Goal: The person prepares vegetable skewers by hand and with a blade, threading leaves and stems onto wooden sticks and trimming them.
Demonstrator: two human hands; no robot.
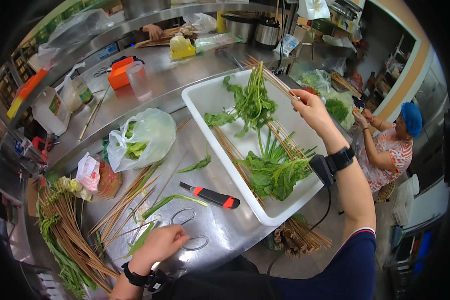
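Observation:
My right hand (308,107) grips the ends of several wooden skewers (278,83) above the far right part of a white plastic tub (230,178). A bunch of leafy greens (257,99) hangs at the skewers' far ends. Inside the tub lie more skewers and broad green leaves (279,176). My left hand (165,242) is at the table's near edge, its fingers curled beside the handles of metal scissors (195,243); whether it holds anything cannot be told. A black and red utility knife (212,197) lies between the scissors and the tub.
Loose skewers (125,202) and skewered greens (65,240) cover the left side. A plastic bag of leaves (144,138) lies behind them. An orange container (119,73) and a clear cup (138,80) stand farther back. A person (388,146) in a blue cap works at the right; another hand (153,32) shows at the back.

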